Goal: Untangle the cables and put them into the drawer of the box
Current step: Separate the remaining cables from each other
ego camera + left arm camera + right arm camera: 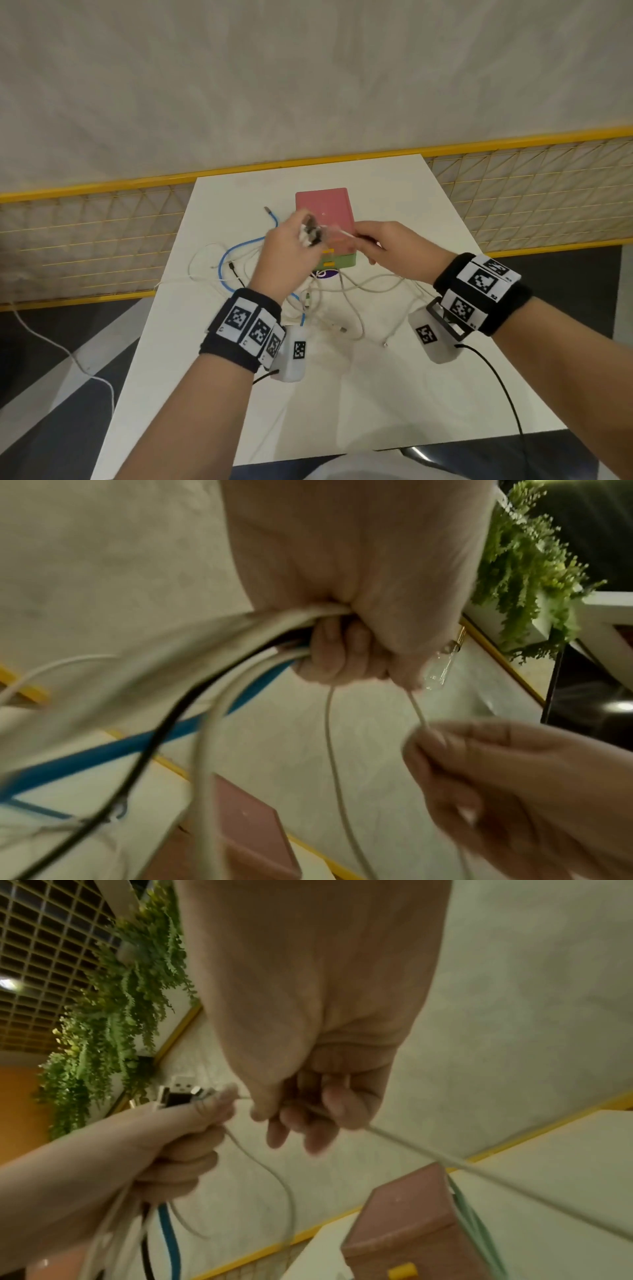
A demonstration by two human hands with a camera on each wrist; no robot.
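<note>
My left hand (291,246) is raised over the table and grips a bundle of cables (240,653): white, black and blue strands run through its fist. Their plugs (179,1092) stick out above the fist. My right hand (387,248) pinches a thin white cable (428,1153) close to the left hand; this cable runs from the fist through the right fingers (441,745) and down to the table. A tangle of cables (329,301) lies on the table below both hands. The box (323,212), pink on top with a green lower part and yellow drawer handles (328,263), stands just behind the hands.
The white table (342,394) has a yellow mesh fence (531,192) behind it. A blue cable (236,250) loops out to the left of the box, its end near the far left of the table. A white cord (68,353) trails on the floor at the left.
</note>
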